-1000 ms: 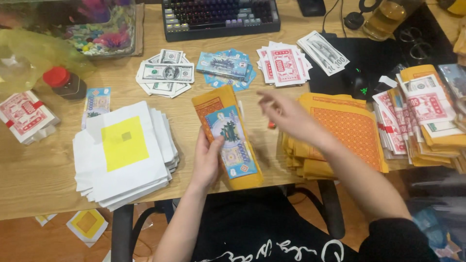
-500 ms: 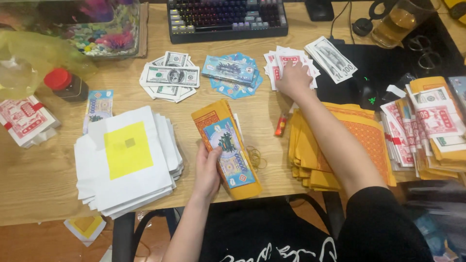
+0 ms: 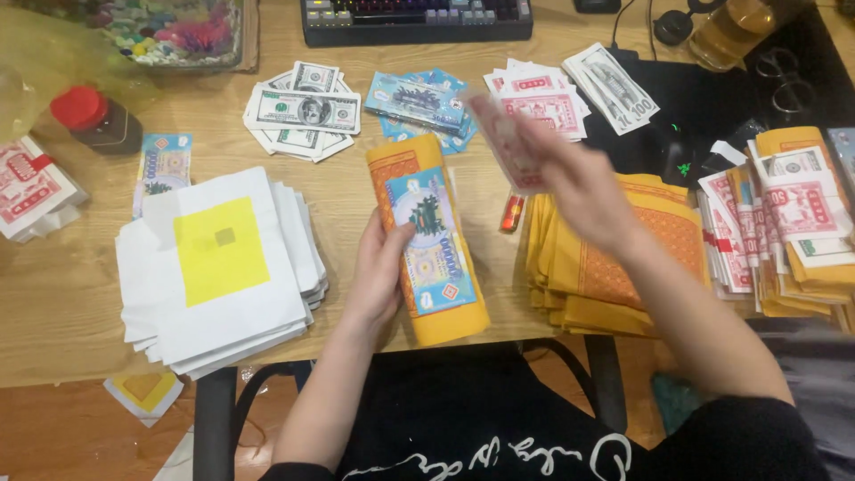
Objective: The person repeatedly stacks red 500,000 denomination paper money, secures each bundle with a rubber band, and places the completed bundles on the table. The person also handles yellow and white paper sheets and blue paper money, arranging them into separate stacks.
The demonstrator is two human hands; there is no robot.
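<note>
My left hand (image 3: 381, 272) rests on the left edge of a yellow paper sheet (image 3: 445, 316) that lies on the wooden desk (image 3: 53, 312) with a blue paper note (image 3: 435, 245) on top. My right hand (image 3: 574, 183) hovers blurred above the desk, pinching a pink paper note (image 3: 500, 142). It is between the fan of pink notes (image 3: 543, 93) at the back and the yellow sheet.
A stack of white sheets with a yellow square (image 3: 223, 258) lies at left. Fans of green-grey notes (image 3: 303, 111) and blue notes (image 3: 419, 98) sit behind. An orange-printed yellow stack (image 3: 614, 258) and bundled notes (image 3: 784, 223) fill the right. A keyboard (image 3: 419, 18) and red-capped jar (image 3: 89, 116) stand at the back.
My right hand reached back to the pink fan, took a pink note, and has come forward with it. The left hand stayed on the yellow sheet.
</note>
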